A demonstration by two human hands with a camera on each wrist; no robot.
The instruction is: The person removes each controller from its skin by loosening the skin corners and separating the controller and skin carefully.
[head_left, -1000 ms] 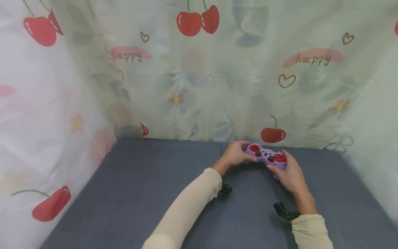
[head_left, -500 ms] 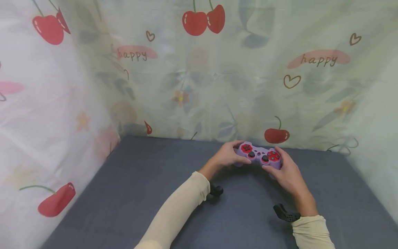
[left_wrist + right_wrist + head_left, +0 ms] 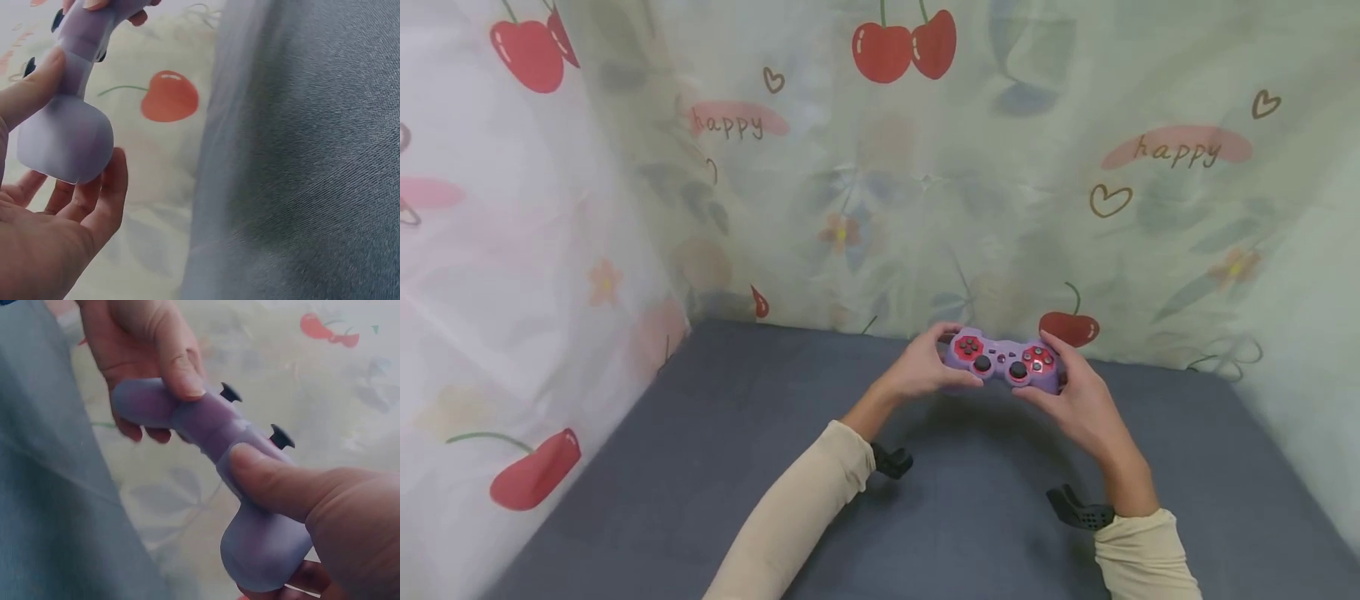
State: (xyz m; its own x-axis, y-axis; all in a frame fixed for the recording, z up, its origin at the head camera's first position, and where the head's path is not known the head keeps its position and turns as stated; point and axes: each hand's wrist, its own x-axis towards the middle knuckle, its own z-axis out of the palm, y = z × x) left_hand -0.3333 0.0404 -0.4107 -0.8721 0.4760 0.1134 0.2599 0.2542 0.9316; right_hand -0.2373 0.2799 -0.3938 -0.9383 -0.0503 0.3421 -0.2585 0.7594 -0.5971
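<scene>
A purple game controller [image 3: 1002,358] with red button areas and two black thumbsticks is held above the far part of the table, its face toward the head camera. My left hand [image 3: 919,364] grips its left end, thumb along the near edge and fingers behind. On the right end, my right hand [image 3: 1083,406] holds it the same way. The left wrist view shows the rounded handle of the controller [image 3: 65,140] between thumb and curled fingers. In the right wrist view both thumbs press the near side of the controller [image 3: 265,550], close to the thumbsticks.
A dark grey cloth covers the table [image 3: 760,433]. Behind it hangs a pale curtain [image 3: 880,192] printed with cherries, hearts and the word happy; another curtain side [image 3: 512,317] borders the left. Black wrist mounts [image 3: 891,460] sit below both wrists.
Both hands have moved left and a little up with the controller. It has come up off the table region, and its shadow below is wider.
</scene>
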